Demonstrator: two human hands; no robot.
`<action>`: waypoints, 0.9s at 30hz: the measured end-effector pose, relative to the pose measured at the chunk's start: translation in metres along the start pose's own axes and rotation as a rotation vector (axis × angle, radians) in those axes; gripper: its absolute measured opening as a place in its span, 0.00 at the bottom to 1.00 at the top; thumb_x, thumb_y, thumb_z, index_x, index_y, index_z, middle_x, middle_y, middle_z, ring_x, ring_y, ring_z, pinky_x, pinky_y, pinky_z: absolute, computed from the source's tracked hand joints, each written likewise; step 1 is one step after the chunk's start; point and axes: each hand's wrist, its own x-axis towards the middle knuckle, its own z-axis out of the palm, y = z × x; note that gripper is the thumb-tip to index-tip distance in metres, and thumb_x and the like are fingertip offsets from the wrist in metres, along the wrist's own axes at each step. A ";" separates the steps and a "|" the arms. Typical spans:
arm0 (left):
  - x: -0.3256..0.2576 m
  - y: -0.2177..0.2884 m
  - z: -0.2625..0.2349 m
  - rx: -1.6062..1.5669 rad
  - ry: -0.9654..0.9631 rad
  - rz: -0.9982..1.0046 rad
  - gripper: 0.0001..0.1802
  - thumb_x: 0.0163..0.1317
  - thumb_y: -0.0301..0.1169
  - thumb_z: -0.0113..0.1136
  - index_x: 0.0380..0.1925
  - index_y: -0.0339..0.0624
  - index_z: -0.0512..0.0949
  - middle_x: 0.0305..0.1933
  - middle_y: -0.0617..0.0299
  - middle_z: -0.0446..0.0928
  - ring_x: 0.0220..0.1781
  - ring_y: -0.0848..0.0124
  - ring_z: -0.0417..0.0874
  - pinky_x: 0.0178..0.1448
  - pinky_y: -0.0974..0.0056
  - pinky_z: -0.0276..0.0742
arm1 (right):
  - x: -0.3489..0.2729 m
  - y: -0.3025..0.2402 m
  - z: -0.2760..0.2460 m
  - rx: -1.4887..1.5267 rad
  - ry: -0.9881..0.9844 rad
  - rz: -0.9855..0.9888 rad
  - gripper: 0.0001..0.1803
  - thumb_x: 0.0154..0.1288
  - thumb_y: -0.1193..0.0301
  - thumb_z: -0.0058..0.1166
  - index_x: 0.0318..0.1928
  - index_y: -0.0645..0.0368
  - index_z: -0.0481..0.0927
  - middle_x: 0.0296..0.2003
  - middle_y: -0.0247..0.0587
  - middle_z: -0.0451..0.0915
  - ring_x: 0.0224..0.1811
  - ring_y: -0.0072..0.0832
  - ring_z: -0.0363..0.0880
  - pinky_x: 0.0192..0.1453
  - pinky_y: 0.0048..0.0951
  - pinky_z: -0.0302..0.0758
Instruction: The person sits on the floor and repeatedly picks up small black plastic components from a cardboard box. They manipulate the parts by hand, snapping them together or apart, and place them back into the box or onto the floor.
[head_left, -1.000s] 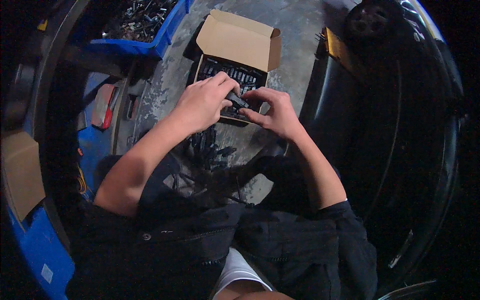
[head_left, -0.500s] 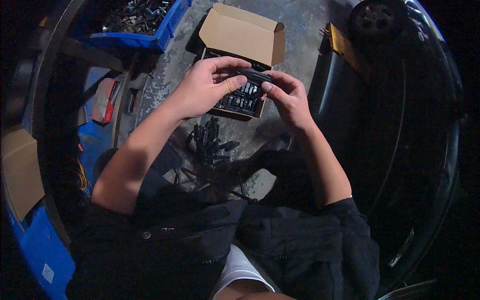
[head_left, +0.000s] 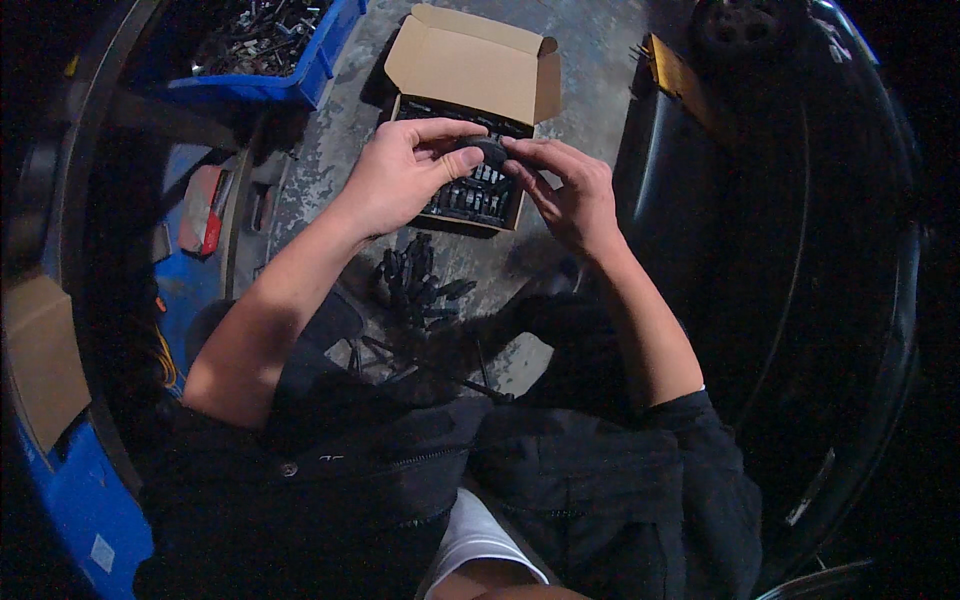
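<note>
Over an open cardboard box (head_left: 465, 60), my left hand (head_left: 395, 178) pinches a small black part (head_left: 489, 152) between thumb and fingers. My right hand (head_left: 578, 192) has its thumb and fingertips closed at the part's right end. Its exact kind is too dark to tell; it looks flat with a rounded edge. Inside the box, below the part, rows of black pieces (head_left: 478, 200) with silvery bits stand side by side. A loose heap of slim black pieces (head_left: 418, 280) lies on the floor, nearer to me than the box.
At the far left stands a blue bin (head_left: 325, 60) full of mixed metal parts. A red and grey carton (head_left: 207, 212) rests at left, above a cardboard piece (head_left: 45, 360). Large dark glossy panels fill the right, with a wheel (head_left: 745, 25) and a yellow piece (head_left: 675, 70) beyond.
The black part has been turned between my hands, so a broader, rounded face shows. My right fingers have straightened and shifted their hold. The whole view has moved slightly.
</note>
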 end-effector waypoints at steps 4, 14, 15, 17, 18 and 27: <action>0.000 0.010 0.001 0.028 0.012 -0.088 0.20 0.68 0.35 0.64 0.56 0.35 0.80 0.45 0.61 0.84 0.45 0.76 0.82 0.52 0.70 0.80 | -0.002 -0.004 0.002 -0.065 0.023 -0.026 0.11 0.62 0.74 0.65 0.45 0.58 0.86 0.35 0.47 0.85 0.33 0.37 0.86 0.37 0.33 0.81; -0.001 0.014 0.001 -0.089 0.028 -0.099 0.18 0.68 0.32 0.63 0.55 0.35 0.80 0.44 0.60 0.84 0.46 0.77 0.82 0.53 0.70 0.78 | -0.001 -0.013 0.005 -0.035 0.079 0.027 0.07 0.64 0.74 0.62 0.42 0.61 0.85 0.34 0.47 0.86 0.32 0.38 0.86 0.37 0.33 0.82; -0.001 0.015 0.001 -0.095 0.032 -0.109 0.18 0.68 0.32 0.63 0.55 0.35 0.80 0.44 0.60 0.84 0.46 0.77 0.82 0.53 0.71 0.78 | -0.001 -0.013 0.006 -0.047 0.088 0.009 0.07 0.64 0.74 0.62 0.42 0.61 0.85 0.35 0.47 0.86 0.32 0.38 0.86 0.38 0.33 0.82; -0.001 0.014 0.001 -0.086 0.038 -0.084 0.18 0.68 0.32 0.64 0.54 0.35 0.80 0.45 0.60 0.84 0.46 0.77 0.82 0.54 0.71 0.78 | -0.001 -0.014 0.007 -0.070 0.105 -0.026 0.07 0.64 0.75 0.63 0.42 0.61 0.85 0.35 0.46 0.86 0.33 0.38 0.87 0.39 0.33 0.82; -0.002 0.013 0.001 -0.080 0.043 -0.073 0.18 0.67 0.32 0.64 0.54 0.35 0.81 0.45 0.60 0.84 0.46 0.77 0.82 0.54 0.71 0.78 | -0.001 -0.014 0.007 -0.071 0.108 -0.037 0.07 0.63 0.75 0.63 0.41 0.62 0.85 0.35 0.46 0.86 0.33 0.37 0.87 0.39 0.33 0.83; -0.001 0.010 0.005 -0.136 0.074 -0.072 0.17 0.66 0.33 0.65 0.52 0.34 0.82 0.44 0.60 0.84 0.45 0.77 0.82 0.53 0.71 0.78 | -0.003 -0.016 0.010 -0.119 0.157 -0.080 0.06 0.63 0.75 0.63 0.41 0.61 0.84 0.32 0.45 0.84 0.31 0.38 0.85 0.36 0.35 0.81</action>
